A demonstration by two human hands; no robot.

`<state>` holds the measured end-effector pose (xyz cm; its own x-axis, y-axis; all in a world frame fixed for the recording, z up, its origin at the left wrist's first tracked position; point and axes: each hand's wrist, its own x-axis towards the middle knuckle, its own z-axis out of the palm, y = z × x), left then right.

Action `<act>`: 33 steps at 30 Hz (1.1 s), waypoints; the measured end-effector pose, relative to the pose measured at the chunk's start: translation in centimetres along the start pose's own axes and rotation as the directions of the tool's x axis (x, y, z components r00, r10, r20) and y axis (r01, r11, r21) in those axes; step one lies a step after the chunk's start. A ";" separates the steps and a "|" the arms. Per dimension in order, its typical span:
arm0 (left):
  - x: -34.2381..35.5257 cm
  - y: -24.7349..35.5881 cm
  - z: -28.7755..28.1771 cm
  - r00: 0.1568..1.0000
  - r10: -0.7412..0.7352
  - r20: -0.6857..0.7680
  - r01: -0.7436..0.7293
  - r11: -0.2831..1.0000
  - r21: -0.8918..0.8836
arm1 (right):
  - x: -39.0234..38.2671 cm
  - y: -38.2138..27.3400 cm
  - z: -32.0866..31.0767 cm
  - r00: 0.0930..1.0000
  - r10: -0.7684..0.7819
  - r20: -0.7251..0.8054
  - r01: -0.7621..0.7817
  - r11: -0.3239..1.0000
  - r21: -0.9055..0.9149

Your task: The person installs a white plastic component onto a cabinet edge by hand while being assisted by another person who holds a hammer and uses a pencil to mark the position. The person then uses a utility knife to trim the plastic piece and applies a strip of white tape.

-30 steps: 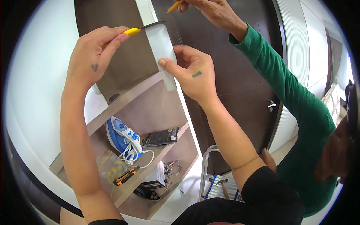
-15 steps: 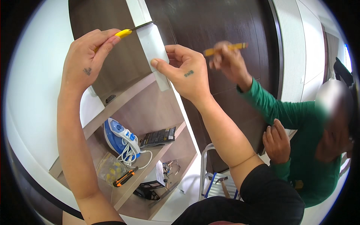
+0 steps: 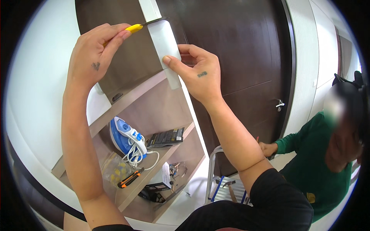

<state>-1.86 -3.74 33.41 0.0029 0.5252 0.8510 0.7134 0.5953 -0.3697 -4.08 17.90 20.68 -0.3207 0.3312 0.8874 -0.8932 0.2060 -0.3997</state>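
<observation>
My left hand [image 3: 96, 54] grips a yellow utility knife [image 3: 134, 28], whose long dark blade lies along the top edge of a small white panel [image 3: 157, 34] with rounded corners. My right hand [image 3: 198, 75] pinches that panel against the white upright edge [image 3: 147, 8] of the cabinet, thumb on its face and fingers behind. A paler white strip [image 3: 173, 81] hangs just below the panel. The cabinet's dark back panel [image 3: 119, 54] shows between my hands.
Shelves hold an iron [image 3: 127, 136], orange cutter [image 3: 131, 179], plastic bag [image 3: 113, 169], black package [image 3: 165, 136] and boxed hardware [image 3: 162, 179]. A brown door [image 3: 246, 57] stands behind. Lower right are a stepladder [image 3: 225, 184] with a hammer [image 3: 232, 192] and a co-worker in green [image 3: 312, 161].
The co-worker's hand with the pencil has dropped from the top to low beside my right forearm, and their body has moved lower. My hands hold the same positions on knife and panel.
</observation>
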 end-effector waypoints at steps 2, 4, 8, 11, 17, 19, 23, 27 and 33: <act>0.0 -0.2 0.0 1.000 -0.005 0.002 0.005 1.000 -0.009 | 0.0 -0.1 0.0 0.999 -0.038 0.009 0.038 0.999 -0.023; -0.1 -0.3 0.1 1.000 -0.009 0.000 0.009 1.000 -0.014 | -0.1 -0.3 -0.1 1.000 -0.009 0.005 0.009 1.000 -0.025; -0.2 0.1 0.1 0.999 -0.053 0.006 0.053 0.997 -0.053 | -0.1 -0.5 0.1 1.000 -0.001 -0.020 0.000 1.000 -0.025; -0.2 0.1 0.2 0.999 -0.050 0.010 0.050 0.997 -0.058 | 0.0 -0.1 0.1 0.999 -0.029 -0.014 0.029 0.999 -0.014; -0.3 -0.9 -0.4 0.999 -0.005 0.032 0.005 1.000 -0.005 | 0.1 0.2 0.8 0.998 -0.057 -0.016 0.056 0.997 -0.062; -0.4 -1.1 -0.7 0.999 0.000 0.043 -0.001 1.000 0.007 | 0.1 -0.2 0.8 0.999 -0.038 -0.009 0.037 0.997 -0.065; -0.6 -1.2 -0.7 0.999 0.028 0.038 -0.029 0.999 0.020 | 0.0 -0.3 1.1 1.000 -0.018 0.002 0.018 1.000 -0.002; -0.6 -2.1 -0.4 0.999 0.044 0.019 -0.043 0.999 -0.014 | 0.0 -0.3 1.2 0.999 -0.040 -0.010 0.040 0.999 0.002; 0.0 0.3 -1.1 0.994 0.065 0.083 -0.068 0.997 0.037 | 0.2 -0.5 0.7 1.000 -0.020 0.013 0.021 0.995 -0.096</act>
<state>-0.87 -4.25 33.78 -0.0088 0.6113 0.7914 0.6852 0.5800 -0.4404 -3.95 17.22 21.17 -0.3070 0.3153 0.8980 -0.8652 0.3005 -0.4013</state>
